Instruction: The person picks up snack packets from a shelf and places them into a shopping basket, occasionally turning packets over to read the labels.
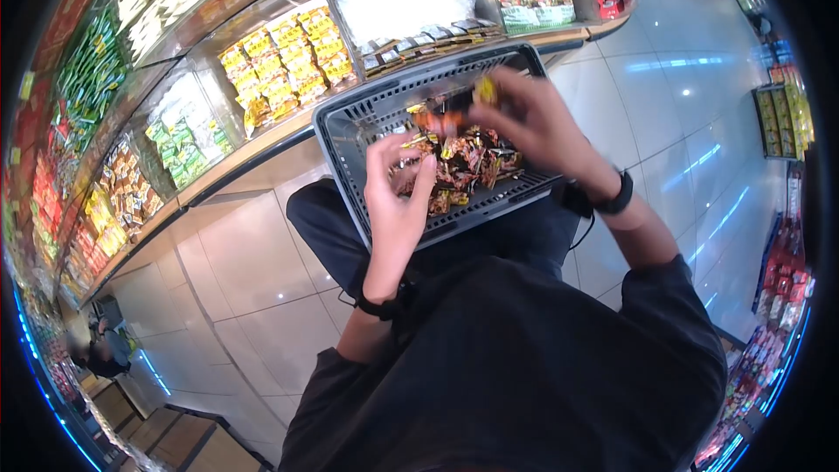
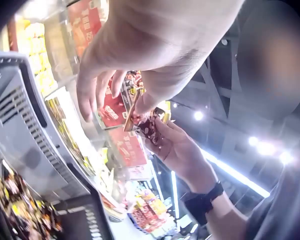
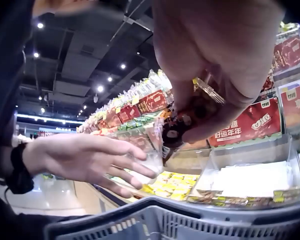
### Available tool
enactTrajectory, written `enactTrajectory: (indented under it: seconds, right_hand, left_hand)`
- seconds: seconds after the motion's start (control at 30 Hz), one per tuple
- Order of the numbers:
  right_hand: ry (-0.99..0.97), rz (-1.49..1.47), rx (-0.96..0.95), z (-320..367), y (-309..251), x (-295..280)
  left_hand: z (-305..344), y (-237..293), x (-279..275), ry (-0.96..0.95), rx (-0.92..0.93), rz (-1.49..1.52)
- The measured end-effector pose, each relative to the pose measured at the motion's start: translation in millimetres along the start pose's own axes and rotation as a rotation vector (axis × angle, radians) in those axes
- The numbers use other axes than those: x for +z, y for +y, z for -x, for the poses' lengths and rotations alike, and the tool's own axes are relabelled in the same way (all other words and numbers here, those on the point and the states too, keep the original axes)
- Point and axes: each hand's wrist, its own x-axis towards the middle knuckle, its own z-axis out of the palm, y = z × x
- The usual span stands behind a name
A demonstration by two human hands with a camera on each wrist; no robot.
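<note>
My right hand (image 1: 546,127) is raised over the grey shopping basket (image 1: 341,157) and pinches a small snack packet (image 3: 171,132) in a dark, shiny wrapper. In the head view that hand is blurred. My left hand (image 1: 398,192) hovers over the basket's near left part, its fingers relaxed and slightly spread. Seen from the right wrist, the left hand (image 3: 92,162) has nearly straight fingers, which point toward the packet and hold nothing. Many similar small packets (image 1: 463,162) in dark, red and yellow wrappers lie heaped in the basket, which sits on the person's lap.
Shelf bins curve along the far and left side, with yellow packets (image 1: 288,57), green-and-white packets (image 1: 188,135) and a bin with white lining (image 1: 406,0). A wooden shelf edge (image 1: 236,153) runs just beyond the basket. Pale floor tiles (image 1: 232,271) show around. Another person (image 1: 105,350) is far left.
</note>
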Motion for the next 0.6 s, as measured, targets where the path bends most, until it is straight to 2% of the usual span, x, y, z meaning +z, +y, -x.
enactTrajectory:
  seconds: [0.03,0.07,0.17,0.2,0.27,0.3,0.37,0.4,0.47,0.6]
  right_hand:
    - [0.031,0.075,-0.049,-23,6,-5]
    - [0.092,0.146,-0.176,-49,34,-2]
    - [0.067,0.424,-0.263,-126,83,8]
    - [0.063,0.428,-0.282,-144,100,15]
    - [-0.028,0.594,-0.362,-172,127,28]
    - [-0.040,0.606,-0.394,-179,139,38]
    - [-0.065,0.574,-0.465,-187,146,49]
    - [-0.090,0.645,-0.434,-188,151,55]
    - [-0.170,0.763,-0.385,-188,154,63]
    - [-0.233,0.763,-0.378,-190,172,73]
  left_hand:
    - [-13,-10,-5,-0.019,0.128,-0.144]
    - [-31,-21,-9,-0.006,0.271,-0.354]
    - [-102,-21,-9,-0.009,0.510,-0.652]
    - [-129,-28,-8,-0.012,0.587,-0.739]
    - [-180,-52,-7,-0.140,0.488,-0.830]
    - [-200,-64,-7,-0.125,0.501,-0.830]
    - [-230,-82,-6,-0.340,0.361,-0.962]
    - [-237,-83,-5,-0.335,0.371,-0.961]
    - [-246,-85,-4,-0.496,0.176,-1.094]
    - [-246,-81,-8,-0.559,0.145,-1.105]
